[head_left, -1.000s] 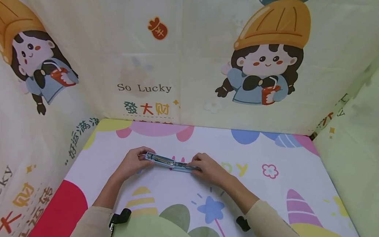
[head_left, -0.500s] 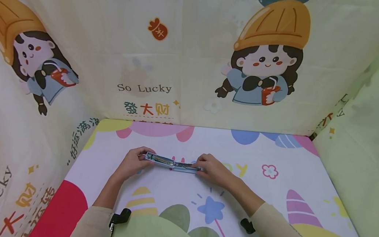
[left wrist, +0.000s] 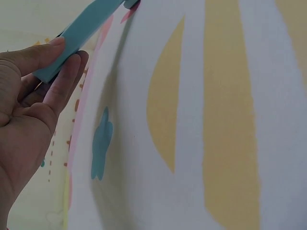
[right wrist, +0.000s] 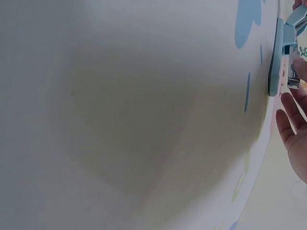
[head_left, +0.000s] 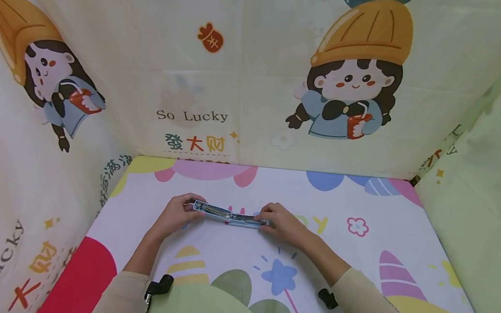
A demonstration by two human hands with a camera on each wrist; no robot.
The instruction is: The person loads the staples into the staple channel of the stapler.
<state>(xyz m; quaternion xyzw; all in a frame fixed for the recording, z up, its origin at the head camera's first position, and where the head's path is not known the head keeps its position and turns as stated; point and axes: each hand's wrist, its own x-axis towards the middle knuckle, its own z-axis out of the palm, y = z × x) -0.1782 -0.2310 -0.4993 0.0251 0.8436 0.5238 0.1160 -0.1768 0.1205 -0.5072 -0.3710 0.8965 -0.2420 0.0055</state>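
A light blue stapler, folded wide open, spans the gap between both hands over the table. My left hand pinches the end of its raised cover between thumb and fingers. At the other end, my right hand holds the stapler with thumb and fingertips. In the right wrist view the blue base lies on the table, with the metal magazine beside it and a fingertip against the metal. That hand is cut off by the frame edge. Whether staples are inside is too small to tell.
A table with a colourful printed cover lies under the hands. Printed cloth rises behind it and on both sides. Black wrist devices sit by both sleeves.
The right hand has shifted slightly right along the stapler since a second ago, then stays put. The left hand and stapler look unmoved; the head view turns a little.
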